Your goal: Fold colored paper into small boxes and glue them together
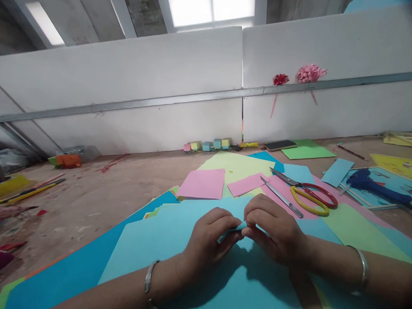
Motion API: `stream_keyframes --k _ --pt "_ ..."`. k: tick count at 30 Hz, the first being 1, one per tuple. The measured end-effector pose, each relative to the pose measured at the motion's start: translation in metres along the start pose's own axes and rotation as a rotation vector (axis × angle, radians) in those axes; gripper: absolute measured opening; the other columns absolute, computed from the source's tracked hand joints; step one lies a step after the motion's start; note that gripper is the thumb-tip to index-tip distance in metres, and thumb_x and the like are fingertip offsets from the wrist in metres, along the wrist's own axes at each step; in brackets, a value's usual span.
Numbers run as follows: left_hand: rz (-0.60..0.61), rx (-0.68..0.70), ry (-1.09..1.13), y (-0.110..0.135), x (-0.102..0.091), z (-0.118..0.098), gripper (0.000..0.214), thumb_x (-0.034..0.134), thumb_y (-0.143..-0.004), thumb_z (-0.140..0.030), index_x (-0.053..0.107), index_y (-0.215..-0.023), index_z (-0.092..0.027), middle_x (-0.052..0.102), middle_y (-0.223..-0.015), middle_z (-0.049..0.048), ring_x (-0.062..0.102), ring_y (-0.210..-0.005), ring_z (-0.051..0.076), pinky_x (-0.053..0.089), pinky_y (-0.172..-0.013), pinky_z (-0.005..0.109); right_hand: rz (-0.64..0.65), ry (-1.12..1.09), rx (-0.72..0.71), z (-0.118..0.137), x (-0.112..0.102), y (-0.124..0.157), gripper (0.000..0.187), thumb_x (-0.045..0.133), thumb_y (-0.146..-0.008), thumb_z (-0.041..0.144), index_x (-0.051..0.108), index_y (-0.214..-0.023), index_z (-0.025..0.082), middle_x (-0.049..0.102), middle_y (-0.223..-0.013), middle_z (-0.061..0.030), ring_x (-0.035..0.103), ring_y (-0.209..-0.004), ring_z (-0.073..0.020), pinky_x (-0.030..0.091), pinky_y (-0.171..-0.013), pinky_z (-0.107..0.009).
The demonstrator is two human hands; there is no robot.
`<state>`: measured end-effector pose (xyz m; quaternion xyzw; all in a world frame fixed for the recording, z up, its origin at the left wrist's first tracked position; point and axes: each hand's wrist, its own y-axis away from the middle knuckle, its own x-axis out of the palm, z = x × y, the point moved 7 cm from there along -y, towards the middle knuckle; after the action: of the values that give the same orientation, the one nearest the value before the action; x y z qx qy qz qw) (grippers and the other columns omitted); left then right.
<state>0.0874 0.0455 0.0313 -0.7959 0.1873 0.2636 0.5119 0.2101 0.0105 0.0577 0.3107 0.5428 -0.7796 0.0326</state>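
A small folded piece of light blue paper [239, 227] is pinched between my two hands, mostly covered by the fingers. My left hand [211, 236] grips its left part, and my right hand [273, 226] closes on its right end. Both hands are just above a large light blue sheet [152, 238], and their shadow falls on it. Beyond the right hand lie a silver craft knife [282, 196] and scissors [306, 191] with red and yellow handles. Pink paper pieces [203, 183] rest on the stack farther back.
A blue glue gun [377, 187] lies at the right on printed sheets. Small paper blocks [211, 145], a dark phone [279, 145] and a green sheet [309, 149] sit near the white wall. Pencils [32, 191] and an orange object [68, 160] are at the left.
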Motion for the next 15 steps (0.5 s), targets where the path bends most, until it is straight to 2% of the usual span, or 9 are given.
stream_keyframes --k 4,6,8,11,15 --pt "-0.077 -0.021 0.043 -0.001 -0.008 0.006 0.003 0.065 -0.087 -0.018 0.064 -0.088 -0.015 0.066 -0.078 0.0045 0.061 -0.069 0.014 0.051 -0.061 0.022 -0.004 0.020 0.013 -0.005 0.001 0.002 0.024 0.052 -0.095 0.039 0.057 -0.085 0.017 0.060 -0.080 -0.0066 0.051 -0.076 -0.0176 0.046 -0.068 -0.032" --pt "-0.093 -0.021 -0.002 -0.002 -0.009 0.009 0.004 0.064 -0.087 -0.019 0.065 -0.087 -0.015 0.066 -0.076 0.0040 0.061 -0.068 0.013 0.050 -0.060 0.022 -0.003 0.030 0.044 -0.007 0.002 0.004 0.021 0.058 -0.092 0.037 0.060 -0.097 0.017 0.063 -0.090 -0.0092 0.055 -0.084 -0.0194 0.049 -0.073 -0.034" --pt "-0.096 0.028 -0.112 -0.002 -0.008 0.006 0.005 0.063 -0.088 -0.020 0.065 -0.088 -0.015 0.066 -0.074 0.0038 0.061 -0.066 0.014 0.049 -0.058 0.023 -0.002 0.028 0.093 -0.008 0.003 0.006 0.016 0.062 -0.090 0.027 0.060 -0.102 0.017 0.063 -0.097 -0.0104 0.056 -0.089 -0.0203 0.051 -0.076 -0.035" --pt "-0.099 0.142 -0.281 -0.003 -0.006 -0.005 0.008 0.059 -0.091 -0.021 0.064 -0.090 -0.015 0.067 -0.074 0.0048 0.060 -0.064 0.015 0.048 -0.058 0.026 -0.012 -0.021 0.181 -0.009 0.003 0.007 0.010 0.063 -0.085 0.013 0.060 -0.094 0.018 0.062 -0.095 -0.0090 0.058 -0.089 -0.0194 0.052 -0.075 -0.034" --pt "-0.075 0.200 -0.352 -0.004 -0.003 -0.015 0.013 0.050 -0.094 -0.016 0.062 -0.090 -0.015 0.067 -0.074 0.0048 0.059 -0.063 0.015 0.046 -0.057 0.025 -0.012 -0.115 0.213 -0.007 0.003 0.006 0.009 0.061 -0.085 0.011 0.057 -0.082 0.019 0.061 -0.087 -0.0054 0.057 -0.082 -0.0169 0.050 -0.071 -0.031"
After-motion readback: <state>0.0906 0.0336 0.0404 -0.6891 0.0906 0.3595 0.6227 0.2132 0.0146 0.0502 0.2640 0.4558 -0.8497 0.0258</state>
